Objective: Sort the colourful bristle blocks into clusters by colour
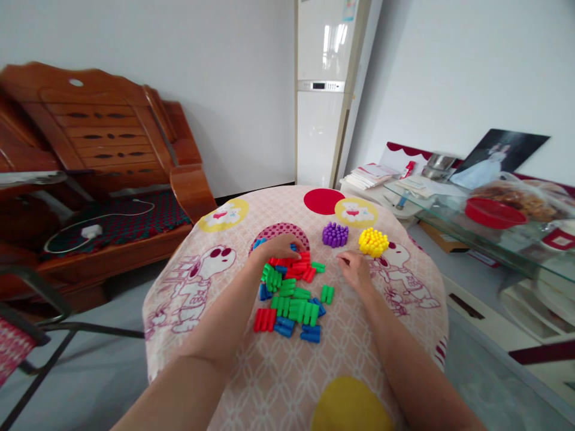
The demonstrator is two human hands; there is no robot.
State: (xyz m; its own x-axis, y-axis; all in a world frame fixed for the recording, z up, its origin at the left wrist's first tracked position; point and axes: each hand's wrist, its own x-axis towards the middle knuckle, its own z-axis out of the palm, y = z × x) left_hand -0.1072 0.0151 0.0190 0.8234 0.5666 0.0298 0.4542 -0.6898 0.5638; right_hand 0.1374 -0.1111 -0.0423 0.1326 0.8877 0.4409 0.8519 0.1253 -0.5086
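Note:
My left hand reaches over the far side of a pile of plastic pieces, fingers bent down and closed around a small blue plastic piece. Red pieces lie right under its fingertips. Nearer to me are joined green pieces, a red row and blue pieces. To the right of the pile, my right hand rests low over the cloth with thumb and fingers pinched together; whatever they hold is too small to make out. Beyond it stand a purple cluster and a yellow cluster of upright pieces.
The round table wears a patterned pink cloth. A wooden bench with a charger and cable is on the left. A glass shelf with a red bowl and papers stands on the right. A tall white appliance is behind.

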